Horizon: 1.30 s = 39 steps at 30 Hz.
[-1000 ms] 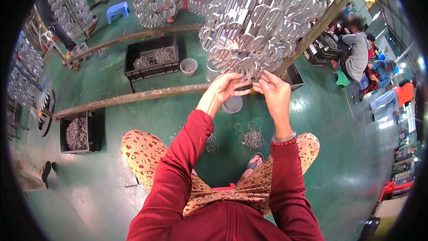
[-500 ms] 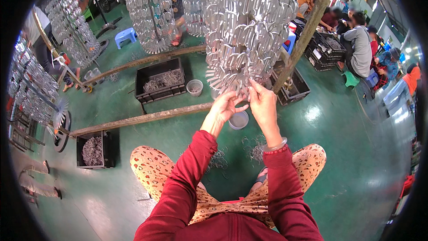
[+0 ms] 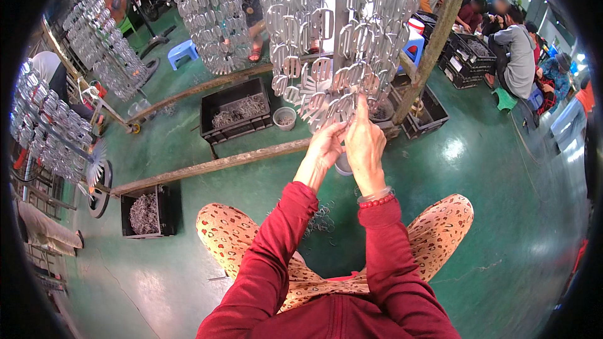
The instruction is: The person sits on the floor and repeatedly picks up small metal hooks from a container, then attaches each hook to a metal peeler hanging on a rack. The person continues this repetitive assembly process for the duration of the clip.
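Note:
In front of me hangs a tall rack of silver metal pieces (image 3: 323,74), flat oval loops with slots, strung in dense tiers around a post. At its lower rim both my hands are raised close together. My left hand (image 3: 324,148) has its fingers drawn together under the lowest pieces; what they grip is too small to make out. Beside it, back toward me, my right hand (image 3: 366,154) points its index finger up against the hanging pieces. Its other fingers are curled, and whatever lies in them is hidden.
Wooden rails (image 3: 207,170) cross before me. Black crates (image 3: 210,132) of small metal parts, a white tub (image 3: 284,127) and a blue stool (image 3: 183,53) stand around. Loose metal hooks (image 3: 320,220) lie on the floor. Other people sit at far right; more racks stand left.
My left fingers, spread before, have drawn together beside the right hand. My right index finger now points upward. The rack's pieces have shifted, and the whole view has turned slightly.

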Available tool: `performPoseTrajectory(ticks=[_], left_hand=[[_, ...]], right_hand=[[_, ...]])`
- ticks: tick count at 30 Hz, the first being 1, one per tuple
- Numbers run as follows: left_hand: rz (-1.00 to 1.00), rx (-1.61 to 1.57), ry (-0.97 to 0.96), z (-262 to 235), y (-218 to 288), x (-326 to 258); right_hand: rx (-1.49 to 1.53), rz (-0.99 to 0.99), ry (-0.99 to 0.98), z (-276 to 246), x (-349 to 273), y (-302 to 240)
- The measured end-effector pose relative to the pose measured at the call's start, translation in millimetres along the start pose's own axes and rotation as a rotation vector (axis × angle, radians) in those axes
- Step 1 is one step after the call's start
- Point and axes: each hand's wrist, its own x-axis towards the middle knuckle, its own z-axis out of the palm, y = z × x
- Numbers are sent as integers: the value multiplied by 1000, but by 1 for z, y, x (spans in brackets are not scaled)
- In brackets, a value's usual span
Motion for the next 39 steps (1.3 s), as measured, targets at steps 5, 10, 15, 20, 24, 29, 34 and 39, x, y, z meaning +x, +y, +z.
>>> performPoseTrajectory(ticks=[5, 10, 15, 20, 24, 29, 34, 39], left_hand=[[20, -18, -41, -20, 1, 9], [66, 27, -28, -21, 1, 7], [32, 11, -30, -27, 3, 6], [72, 49, -42, -16, 1, 2], [61, 49, -47, -24, 1, 7], [33, 20, -47, -7, -1, 4], [36, 73, -86, -28, 13, 8], [-124, 44, -68, -18, -6, 0]], right_hand=[[54, -86, 70, 17, 1, 6], [187, -162, 122, 20, 6, 6], [228, -7, 47, 22, 5, -2], [291, -59, 157, 24, 9, -1], [272, -43, 165, 27, 9, -5], [227, -17, 109, 21, 1, 6], [128, -96, 69, 10, 1, -10], [-38, -110, 15, -29, -5, 10]])
